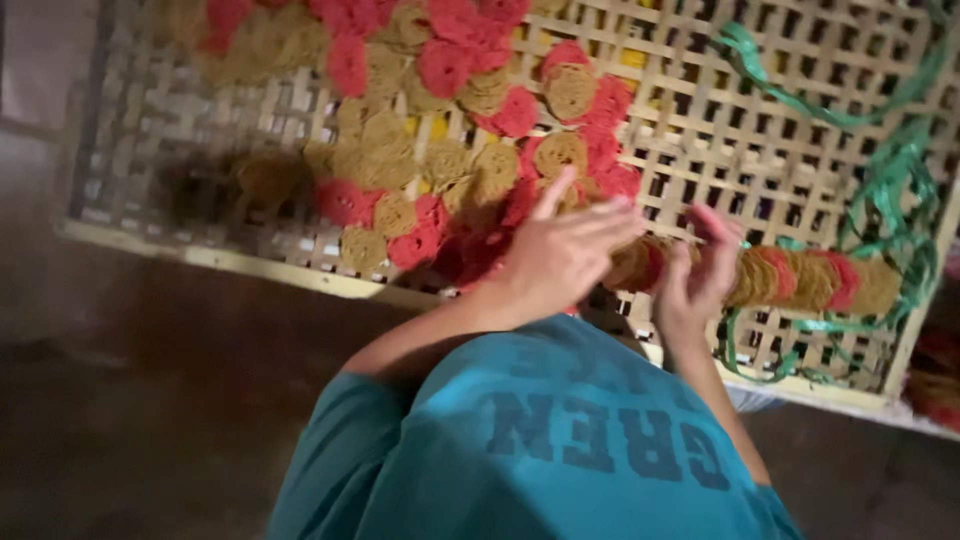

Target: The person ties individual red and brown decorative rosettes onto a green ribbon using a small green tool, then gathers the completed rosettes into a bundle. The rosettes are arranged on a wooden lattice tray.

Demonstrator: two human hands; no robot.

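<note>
Head view: left hand [560, 255] and right hand [700, 275], fingers spread flat, press a row of crackers [800, 280] edgewise together, steadied on bamboo tray [720, 130].

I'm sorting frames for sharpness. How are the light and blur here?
Head view: dim warm light, with the floor on the left nearly black; the left hand and right hand are motion-blurred on the row of discs; the bamboo tray and loose discs are soft; the green strips smear.
</note>
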